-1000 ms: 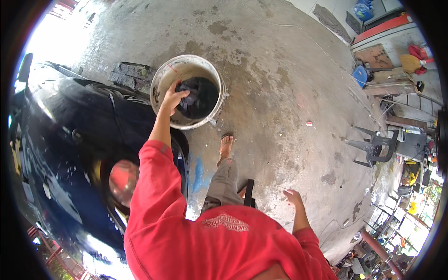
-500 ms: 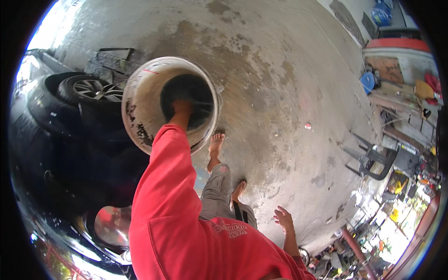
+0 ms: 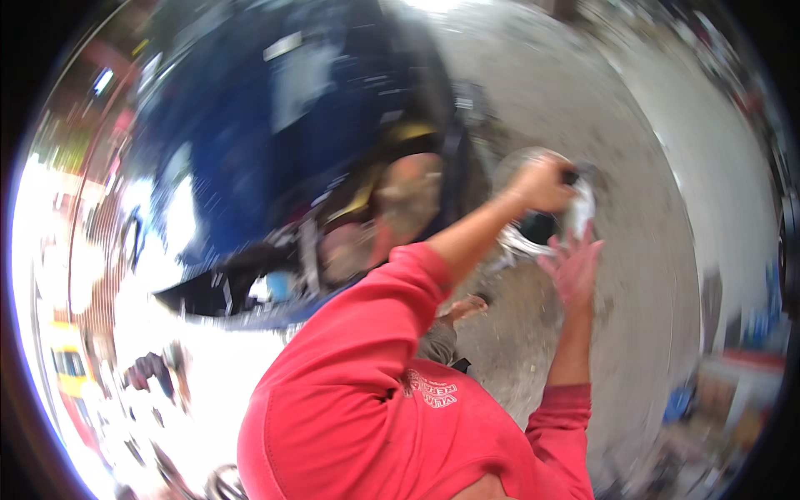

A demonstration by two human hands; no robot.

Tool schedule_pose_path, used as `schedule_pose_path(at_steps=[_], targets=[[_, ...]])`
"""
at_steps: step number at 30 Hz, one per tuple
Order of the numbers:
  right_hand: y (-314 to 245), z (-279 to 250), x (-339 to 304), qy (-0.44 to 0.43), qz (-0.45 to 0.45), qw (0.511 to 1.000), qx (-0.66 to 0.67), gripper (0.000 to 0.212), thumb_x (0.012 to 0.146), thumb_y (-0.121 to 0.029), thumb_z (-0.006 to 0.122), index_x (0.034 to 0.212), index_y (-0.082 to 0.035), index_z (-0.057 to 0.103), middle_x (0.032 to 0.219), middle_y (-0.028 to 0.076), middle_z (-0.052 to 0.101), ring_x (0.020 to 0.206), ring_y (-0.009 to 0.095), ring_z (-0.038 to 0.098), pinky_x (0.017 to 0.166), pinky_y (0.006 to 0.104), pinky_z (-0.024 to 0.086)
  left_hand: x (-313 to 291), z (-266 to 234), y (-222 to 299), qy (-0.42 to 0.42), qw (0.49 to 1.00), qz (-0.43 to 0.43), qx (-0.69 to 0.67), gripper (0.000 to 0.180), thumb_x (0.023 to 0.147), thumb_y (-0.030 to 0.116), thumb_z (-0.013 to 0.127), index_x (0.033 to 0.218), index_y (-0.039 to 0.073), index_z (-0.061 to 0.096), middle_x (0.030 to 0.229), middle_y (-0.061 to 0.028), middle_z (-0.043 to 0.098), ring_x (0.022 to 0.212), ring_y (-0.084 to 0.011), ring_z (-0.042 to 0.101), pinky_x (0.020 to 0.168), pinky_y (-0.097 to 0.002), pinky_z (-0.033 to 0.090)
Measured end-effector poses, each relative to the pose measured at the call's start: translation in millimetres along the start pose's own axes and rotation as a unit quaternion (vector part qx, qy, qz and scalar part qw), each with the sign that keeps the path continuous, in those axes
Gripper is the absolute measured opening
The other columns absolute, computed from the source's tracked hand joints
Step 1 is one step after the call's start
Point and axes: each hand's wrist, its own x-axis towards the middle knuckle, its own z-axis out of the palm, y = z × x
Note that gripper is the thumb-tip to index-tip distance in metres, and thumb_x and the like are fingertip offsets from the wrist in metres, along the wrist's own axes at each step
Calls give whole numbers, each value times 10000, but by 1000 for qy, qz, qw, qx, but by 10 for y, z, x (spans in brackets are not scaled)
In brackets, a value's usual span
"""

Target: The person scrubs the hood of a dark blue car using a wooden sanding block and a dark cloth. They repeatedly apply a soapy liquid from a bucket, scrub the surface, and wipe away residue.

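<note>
My left hand [image 3: 545,183] is a closed fist raised over the bucket, with a small dark thing showing at its far side; blur hides what that is. The white bucket [image 3: 527,246] stands on the floor, and dark liquid [image 3: 537,227] shows inside it below my fist. Close to the bucket's right side is my right hand [image 3: 573,268], its fingers spread and nothing visible in them. A white streak [image 3: 582,208] runs between my two hands, too smeared to name. Both arms wear red sleeves.
A dark blue car [image 3: 242,142] fills the left, its front end exposed around an orange-brown part [image 3: 410,196]. My bare foot [image 3: 468,308] is on the stained concrete floor [image 3: 642,275]. A blue object [image 3: 677,405] and cluttered items lie at the lower right.
My left hand has come up out of the bucket and closed. The right hand has moved up beside the bucket. The view has swung left, bringing the car's front into sight.
</note>
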Motion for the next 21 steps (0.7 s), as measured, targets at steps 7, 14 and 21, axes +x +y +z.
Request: schedule_pose_path(at_steps=[7,14,21], targets=[[-645,1429,1010,-233,7,952,197,593,1063,-475,597,1426,-6,612,1419,173,685,1320,382,658,1136,528,538,-1782,-1351,524,130,973,185,53,660,860,318,882,1403,-11,701,1470,-271,645,1376,-423,618,1173,-489,492],[-589,3864,1027,-195,-36,979,-41,414,1010,-385,728,1201,-18,705,1094,144,774,1001,345,776,873,462,656,-4090,-3938,-357,339,916,51,207,415,907,205,875,1287,61,791,1454,-205,685,1339,-388,674,1108,-471,580],[1163,6485,174,-182,-347,645,-656,1279,801,-837,796,1663,26,411,1671,272,484,1578,369,450,1271,436,379,-6552,-6996,-1602,559,570,-230,557,754,917,483,853,1562,179,609,1666,-216,497,1557,-457,418,1252,-585,383]])
